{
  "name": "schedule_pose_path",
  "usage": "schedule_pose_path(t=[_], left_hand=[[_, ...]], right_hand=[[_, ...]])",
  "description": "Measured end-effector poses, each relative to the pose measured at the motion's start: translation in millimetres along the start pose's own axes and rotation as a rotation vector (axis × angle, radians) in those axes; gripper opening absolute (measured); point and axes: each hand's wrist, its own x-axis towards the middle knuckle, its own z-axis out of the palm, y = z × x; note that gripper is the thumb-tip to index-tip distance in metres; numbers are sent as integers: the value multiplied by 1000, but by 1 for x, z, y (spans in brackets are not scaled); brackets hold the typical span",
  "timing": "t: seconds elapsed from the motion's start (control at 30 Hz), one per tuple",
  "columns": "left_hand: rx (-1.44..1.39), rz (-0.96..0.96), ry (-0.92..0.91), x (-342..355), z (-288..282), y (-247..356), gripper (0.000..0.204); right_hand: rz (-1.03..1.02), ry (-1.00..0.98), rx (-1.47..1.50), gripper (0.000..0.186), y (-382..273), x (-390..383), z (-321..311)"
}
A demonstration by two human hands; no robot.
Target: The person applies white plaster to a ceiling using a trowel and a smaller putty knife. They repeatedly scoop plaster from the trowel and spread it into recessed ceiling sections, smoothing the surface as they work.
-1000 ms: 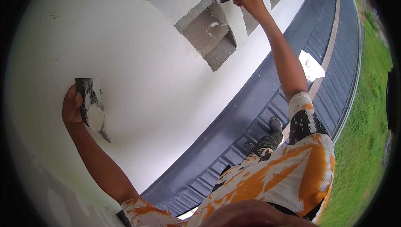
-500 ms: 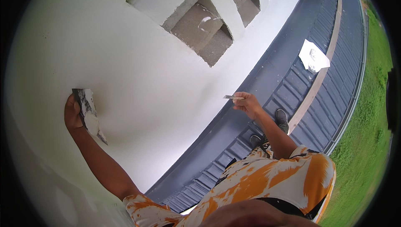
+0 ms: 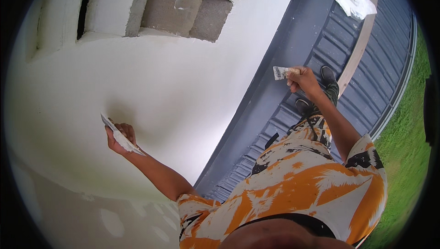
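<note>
My left hand (image 3: 129,133) is closed round a flat plate (image 3: 108,121), seen nearly edge-on, with a lump of white putty (image 3: 121,139) on its face. It is held up in front of the white wall (image 3: 183,84); I cannot tell whether it touches the surface. Out to the right, my right hand (image 3: 304,82) grips a small putty knife (image 3: 279,73) by its handle. The putty knife's short blade points left and is smeared with whitish filler. It hangs in the air over the dark metal roofing.
Recessed openings with rough grey insides (image 3: 174,8) cut into the wall's upper part. Dark ribbed roofing (image 3: 321,42) lies underfoot, with a wooden plank (image 3: 360,47) across it. A white sheet with a grey lump (image 3: 354,0) rests by the plank. Grass (image 3: 403,148) lies beyond the roof edge.
The view has shifted. My left hand has turned the plate from face-on to nearly edge-on and brought it closer to me. My right hand has turned the putty knife so its blade face shows.
</note>
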Motion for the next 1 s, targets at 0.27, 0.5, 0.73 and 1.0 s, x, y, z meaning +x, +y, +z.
schedule_pose_path(t=[0.27, 0.5, 0.73, 1.0], left_hand=[[-11, -280, 644, 8, 60, -175, 33], [54, -170, 689, 55, 114, -167, 31], [148, -82, 800, 67, 147, -163, 14], [383, 138, 932, 71, 190, -181, 11]], right_hand=[[-76, -119, -7, 24, -34, 9, 6], [-851, -332, -429, 21, -159, 9, 72], [-1225, -473, -975, 37, -243, 2, 101], [-1215, -500, -1123, 39, -257, -9, 107]])
